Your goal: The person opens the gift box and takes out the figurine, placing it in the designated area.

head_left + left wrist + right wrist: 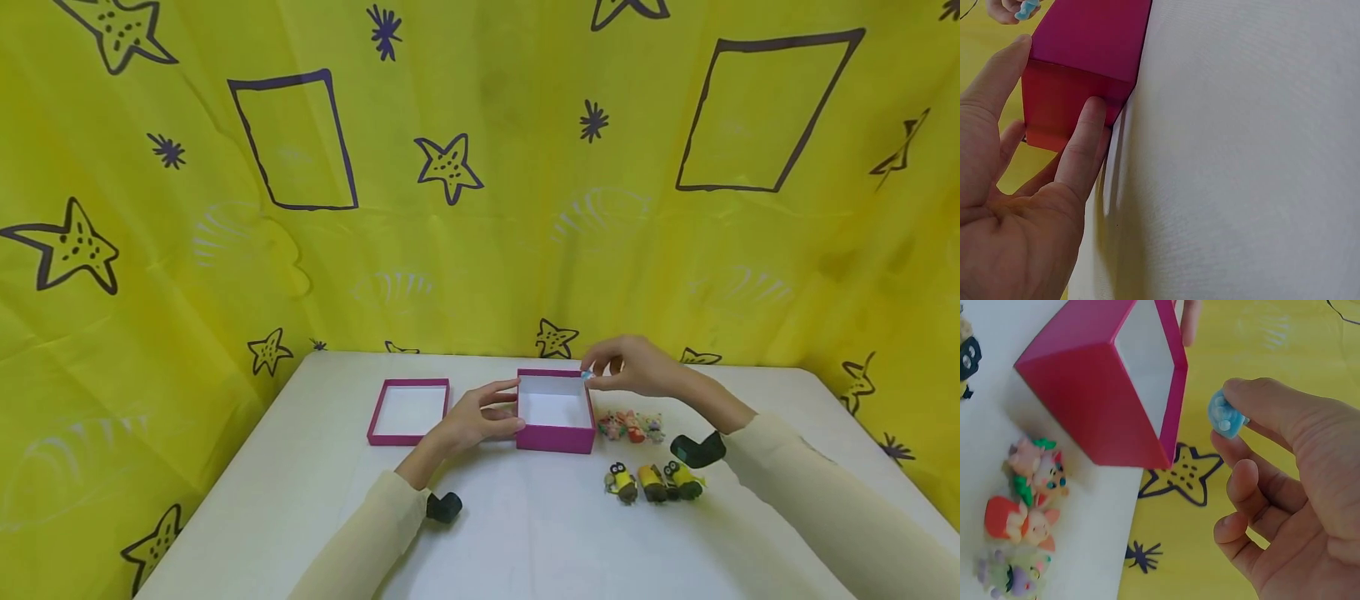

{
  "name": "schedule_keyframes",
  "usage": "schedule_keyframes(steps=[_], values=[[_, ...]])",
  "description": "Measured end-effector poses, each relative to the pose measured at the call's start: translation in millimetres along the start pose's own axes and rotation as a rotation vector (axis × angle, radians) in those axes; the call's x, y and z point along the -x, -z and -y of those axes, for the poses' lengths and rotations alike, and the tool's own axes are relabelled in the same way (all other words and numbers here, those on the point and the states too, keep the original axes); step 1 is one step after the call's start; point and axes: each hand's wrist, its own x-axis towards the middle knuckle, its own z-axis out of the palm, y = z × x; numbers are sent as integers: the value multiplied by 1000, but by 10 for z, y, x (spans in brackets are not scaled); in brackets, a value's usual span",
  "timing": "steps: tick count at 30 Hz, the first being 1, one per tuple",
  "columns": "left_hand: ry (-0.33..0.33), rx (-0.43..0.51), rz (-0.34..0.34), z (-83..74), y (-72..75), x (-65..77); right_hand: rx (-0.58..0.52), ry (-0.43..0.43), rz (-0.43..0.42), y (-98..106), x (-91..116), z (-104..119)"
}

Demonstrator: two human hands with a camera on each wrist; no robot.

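A pink box (pixel 555 438) with a white inside stands uncovered on the table. My left hand (pixel 480 417) rests against its left side, fingers fairly straight; in the left wrist view the fingertips (pixel 1092 112) touch the box wall. Above the box's far right corner, my right hand (pixel 630 367) pinches a small light-blue toy figurine (pixel 1225 414) between thumb and index finger. The other fingers of that hand are loosely bent. The figurine's underside details are partly hidden by the fingers.
The pink box lid (pixel 408 439) lies left of the box, white inside up. Several small animal figurines (pixel 633 427) lie close to the box's right side. Nearer to me are yellow minion figurines (pixel 652 483). A yellow patterned curtain (pixel 480 250) hangs behind the white table (pixel 300 500).
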Motion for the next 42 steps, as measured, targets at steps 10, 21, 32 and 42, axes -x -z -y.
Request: schedule_keyframes(steps=[10,21,32,42], values=[[-5,-9,3,-9,23,5,5,-77,-38,59,121,-175],[-4,-5,1,6,32,3,-19,-169,-37,12,180,-377],[-6,7,8,6,32,-1,-51,-224,-17,-114,161,-563],[-8,8,18,24,14,-19,-84,-263,18,-258,94,-684]])
